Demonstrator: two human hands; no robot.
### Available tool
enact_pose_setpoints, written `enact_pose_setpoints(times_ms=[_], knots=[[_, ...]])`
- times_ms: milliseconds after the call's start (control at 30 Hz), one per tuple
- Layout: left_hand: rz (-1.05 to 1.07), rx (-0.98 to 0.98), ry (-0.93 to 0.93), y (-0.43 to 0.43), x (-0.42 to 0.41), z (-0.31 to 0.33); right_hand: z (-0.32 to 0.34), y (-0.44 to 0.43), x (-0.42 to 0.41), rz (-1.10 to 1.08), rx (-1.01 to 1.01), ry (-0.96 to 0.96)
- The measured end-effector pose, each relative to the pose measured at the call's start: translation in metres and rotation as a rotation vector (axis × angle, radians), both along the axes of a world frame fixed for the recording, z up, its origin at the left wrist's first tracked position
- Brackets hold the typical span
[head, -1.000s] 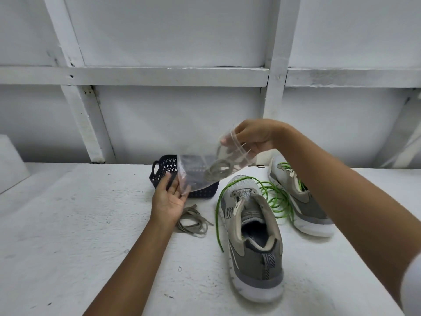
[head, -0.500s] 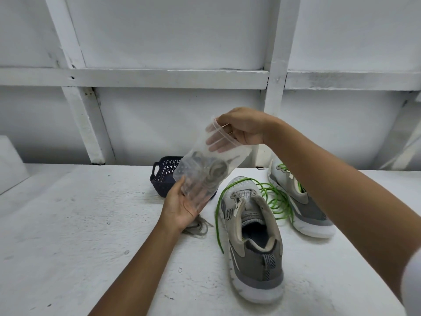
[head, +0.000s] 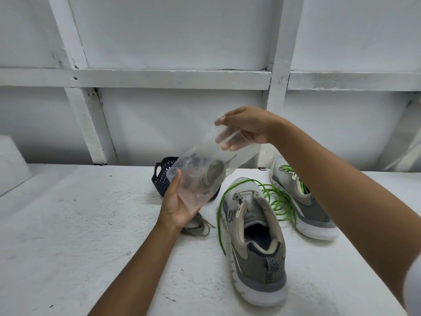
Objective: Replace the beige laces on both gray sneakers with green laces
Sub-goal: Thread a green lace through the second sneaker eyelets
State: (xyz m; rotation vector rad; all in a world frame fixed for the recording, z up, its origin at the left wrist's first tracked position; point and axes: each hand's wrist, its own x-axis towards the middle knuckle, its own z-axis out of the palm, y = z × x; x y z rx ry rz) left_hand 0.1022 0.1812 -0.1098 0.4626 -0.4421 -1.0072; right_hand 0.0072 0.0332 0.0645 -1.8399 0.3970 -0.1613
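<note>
Table [head: 79, 236] left bare, open; right blocked by sneakers [head: 257, 242], green laces [head: 276, 201]; basket [head: 163, 176] behind.

basket [head: 163, 179] half hidden behind bag [head: 205, 176], far sneaker [head: 305, 201] crossed by right forearm, bagged lace [head: 211, 176] blurred

Clear bag [head: 205, 174] of coiled beige lace [head: 213, 176] between both hands, left [head: 176, 205] beneath, right [head: 245, 127] pinching its top.

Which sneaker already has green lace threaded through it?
The far sneaker, behind the right forearm: green lace runs through its eyelets. The near sneaker has bare eyelets.
</note>
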Motion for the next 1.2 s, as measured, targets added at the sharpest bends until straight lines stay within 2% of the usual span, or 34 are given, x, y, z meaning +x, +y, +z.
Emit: enact_pose_setpoints(times_ms=[133, 200, 333, 433, 500, 567, 667, 800, 900, 1067, 1200], knots=[[-0.069, -0.021, -0.034, -0.002, 0.0, 0.002, -0.001, 0.003, 0.003, -0.088, -0.122, -0.072], [-0.06, 0.013, -0.027, -0.003, 0.001, 0.0, -0.003, 0.001, 0.004, -0.211, -0.194, -0.167], [-0.065, 0.02, 0.012, 0.002, 0.009, 0.0, -0.012, -0.013, -0.001, -0.48, -0.193, -0.318], [-0.041, -0.013, 0.037, 0.011, 0.011, 0.005, -0.034, -0.022, -0.003, -0.543, -0.199, -0.162], [0.006, -0.024, 0.047, 0.016, 0.015, 0.008, -0.053, -0.019, -0.002, -0.425, -0.344, 0.08], [0.034, -0.026, 0.041, 0.021, 0.019, 0.012, -0.07, -0.009, -0.002, -0.215, -0.587, 0.266], [0.042, -0.033, 0.069, 0.024, 0.022, 0.016, -0.091, 0.025, -0.003, 0.191, -0.941, 0.375], [0.05, -0.02, 0.086, 0.024, 0.018, 0.019, -0.12, 0.062, 0.016, 0.572, -1.162, 0.418], [0.073, 0.003, 0.072, 0.024, 0.017, 0.02, -0.137, 0.073, 0.03, 0.687, -1.154, 0.417], [0.109, 0.016, 0.045, 0.026, 0.019, 0.019, -0.157, 0.079, 0.042, 0.705, -1.202, 0.49], [0.141, 0.026, 0.081, 0.027, 0.018, 0.017, -0.161, 0.08, 0.04, 0.64, -1.294, 0.371]])
